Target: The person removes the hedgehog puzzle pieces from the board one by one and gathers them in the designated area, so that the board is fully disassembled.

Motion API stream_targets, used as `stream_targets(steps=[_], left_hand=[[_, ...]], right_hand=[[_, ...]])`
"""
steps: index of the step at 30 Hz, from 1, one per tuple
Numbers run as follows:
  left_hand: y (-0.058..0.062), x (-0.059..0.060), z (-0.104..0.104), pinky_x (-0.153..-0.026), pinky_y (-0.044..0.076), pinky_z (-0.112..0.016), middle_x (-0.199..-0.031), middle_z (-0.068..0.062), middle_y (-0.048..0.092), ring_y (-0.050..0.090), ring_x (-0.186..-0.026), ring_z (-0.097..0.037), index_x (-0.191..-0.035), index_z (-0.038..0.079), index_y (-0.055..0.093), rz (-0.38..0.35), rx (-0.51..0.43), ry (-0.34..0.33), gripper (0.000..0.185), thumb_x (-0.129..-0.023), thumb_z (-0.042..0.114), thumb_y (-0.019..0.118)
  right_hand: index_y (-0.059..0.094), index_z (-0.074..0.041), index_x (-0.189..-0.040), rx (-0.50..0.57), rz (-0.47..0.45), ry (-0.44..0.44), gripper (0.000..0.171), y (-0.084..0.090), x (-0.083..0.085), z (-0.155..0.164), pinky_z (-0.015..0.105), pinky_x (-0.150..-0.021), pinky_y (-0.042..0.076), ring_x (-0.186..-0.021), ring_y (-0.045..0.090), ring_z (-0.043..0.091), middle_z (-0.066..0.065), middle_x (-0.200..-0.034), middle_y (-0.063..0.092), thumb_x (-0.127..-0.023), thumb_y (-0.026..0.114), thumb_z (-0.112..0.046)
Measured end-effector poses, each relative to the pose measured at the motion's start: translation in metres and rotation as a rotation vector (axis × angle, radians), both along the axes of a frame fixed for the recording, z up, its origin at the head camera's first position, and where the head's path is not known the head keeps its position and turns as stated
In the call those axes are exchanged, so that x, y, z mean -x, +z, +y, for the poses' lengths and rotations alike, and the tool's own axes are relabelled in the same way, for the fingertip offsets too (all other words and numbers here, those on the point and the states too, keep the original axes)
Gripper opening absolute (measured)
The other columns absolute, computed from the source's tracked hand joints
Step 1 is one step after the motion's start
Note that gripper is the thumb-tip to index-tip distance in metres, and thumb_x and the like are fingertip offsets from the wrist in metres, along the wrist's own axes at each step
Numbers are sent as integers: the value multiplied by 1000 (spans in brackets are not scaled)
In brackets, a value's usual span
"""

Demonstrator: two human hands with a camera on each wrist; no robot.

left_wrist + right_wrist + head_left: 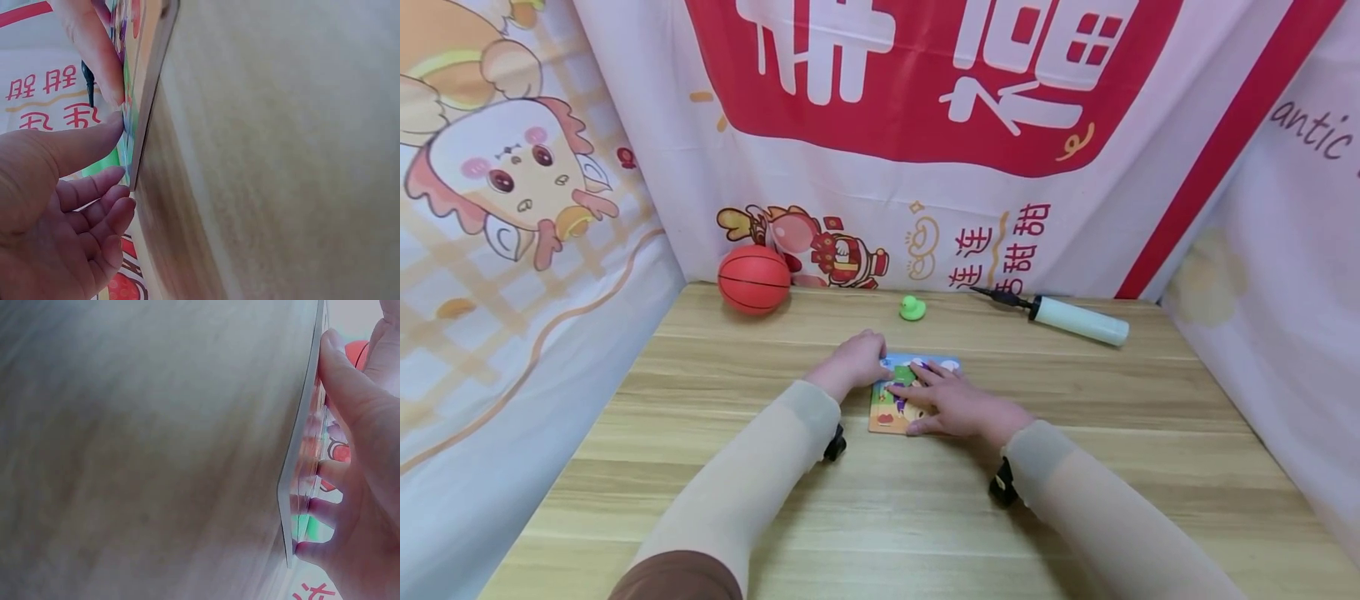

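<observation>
A colourful picture puzzle board [887, 414] lies flat on the wooden table [880, 525]. My left hand [867, 363] rests at the board's far left corner. In the left wrist view its thumb [94, 140] touches the top of the board [152, 94] near the edge, and the other fingers hang loosely curled, holding nothing. My right hand [928, 393] lies flat on the board with its fingers spread over the picture. The right wrist view shows its thumb [340, 381] against the edge of the board [299, 462] and the fingers on the surface.
An orange basketball [754, 279] sits at the back left of the table, a small green duck [912, 308] in the middle back, and a white hand pump [1078, 321] at the back right. Printed cloth hangs on three sides.
</observation>
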State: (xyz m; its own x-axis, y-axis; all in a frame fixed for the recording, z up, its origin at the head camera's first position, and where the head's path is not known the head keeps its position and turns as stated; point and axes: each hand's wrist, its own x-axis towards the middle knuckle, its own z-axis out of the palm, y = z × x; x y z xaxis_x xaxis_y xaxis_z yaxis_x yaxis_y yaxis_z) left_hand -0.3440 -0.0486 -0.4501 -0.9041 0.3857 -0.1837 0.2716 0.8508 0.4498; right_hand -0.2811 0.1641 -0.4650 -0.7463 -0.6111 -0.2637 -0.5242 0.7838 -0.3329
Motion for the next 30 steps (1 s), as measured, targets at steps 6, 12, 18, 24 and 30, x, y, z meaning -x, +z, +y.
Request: stream_targets(steps=[6, 12, 18, 24, 30], left_hand=[[-2, 1, 2, -85, 47, -37, -103, -1, 53, 53, -92, -20, -110, 11, 63, 9, 3, -18, 30, -90, 30, 74], [0, 1, 2, -85, 46, -37, -103, 1, 54, 53, -91, -19, -114, 13, 65, 52, 49, -81, 34, -88, 31, 76], [1, 5, 0, -87, 46, -38, -106, -1, 54, 53, -95, -21, -110, 13, 62, 0, 16, -80, 31, -87, 28, 77], [-8, 18, 1, -87, 45, -38, -107, -5, 54, 52, -96, -23, -105, 12, 59, -85, -23, -56, 28, -88, 26, 76], [-12, 26, 1, -86, 44, -38, -108, -6, 53, 52, -97, -24, -104, 12, 58, -126, -24, -49, 29, -87, 26, 77]], right_hand=[[23, -53, -151, 6, -8, -5, 69, 2, -2, 0, 64, -111, 5, -148, -3, 35, 2, -165, 4, -89, 54, -65], [24, -52, -151, 8, -13, -7, 69, 4, -3, 0, 65, -111, 4, -148, -3, 35, 2, -165, 4, -89, 54, -64], [23, -51, -152, -15, 1, 5, 69, 7, -4, 0, 64, -111, 5, -148, -2, 36, 3, -165, 4, -91, 54, -63], [23, -50, -152, -19, 6, 8, 70, 7, -4, -1, 64, -111, 6, -148, -2, 36, 4, -165, 4, -91, 54, -63], [23, -50, -152, -13, 7, 12, 70, 6, -3, -1, 64, -111, 8, -148, -2, 35, 4, -165, 4, -90, 54, -64]])
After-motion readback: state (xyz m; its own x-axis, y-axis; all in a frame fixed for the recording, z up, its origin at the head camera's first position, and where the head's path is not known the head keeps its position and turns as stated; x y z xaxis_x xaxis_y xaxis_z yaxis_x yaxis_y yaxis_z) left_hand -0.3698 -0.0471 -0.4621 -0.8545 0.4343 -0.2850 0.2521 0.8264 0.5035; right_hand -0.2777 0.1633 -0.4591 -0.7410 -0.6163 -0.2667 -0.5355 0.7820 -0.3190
